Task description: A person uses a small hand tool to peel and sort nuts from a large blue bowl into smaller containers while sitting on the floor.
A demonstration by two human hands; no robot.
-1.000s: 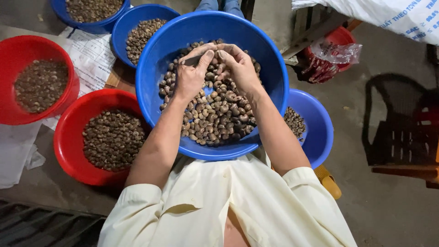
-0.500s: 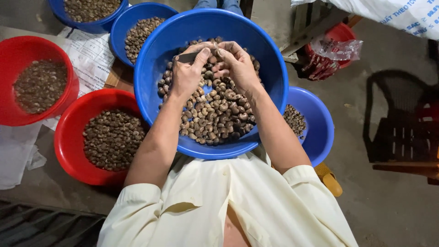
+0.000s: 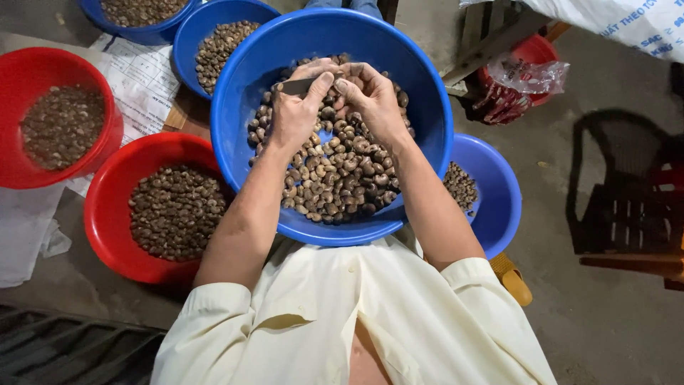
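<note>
1. Over the far side of the big blue basin [image 3: 235, 107] — both hands meet, fingertips together, above the heap of brown nuts [image 3: 342, 171].
2. Left hand [image 3: 298, 114] curled closed around a small dark blade-like tool [image 3: 296, 86], thumb pressed along it; the tool's tip sticks out to the left of the knuckles.
3. Right hand [image 3: 370, 100] pinched shut, thumb and fingers bunched at the left thumb tip; a nut looks held between them, but it is too hidden by the fingers to be sure.
4. Big blue basin rests on the person's lap, against the cream shirt [image 3: 356, 321], nuts piled mostly in its near half.
5. Just right of it, partly under its rim — a smaller blue bowl [image 3: 495, 192] with a few nuts.
6. Left of the lap, a red basin [image 3: 107, 221] with nuts sits on the floor; farther left, another red basin [image 3: 100, 150] with smaller, darker bits.
7. At the top edge, two more blue bowls [image 3: 189, 43] [image 3: 92, 11] with nuts, with printed paper [image 3: 142, 85] lying beside and under them.
8. Right side: a dark chair [image 3: 627, 207], and a clear plastic bag [image 3: 527, 75] over something red.
</note>
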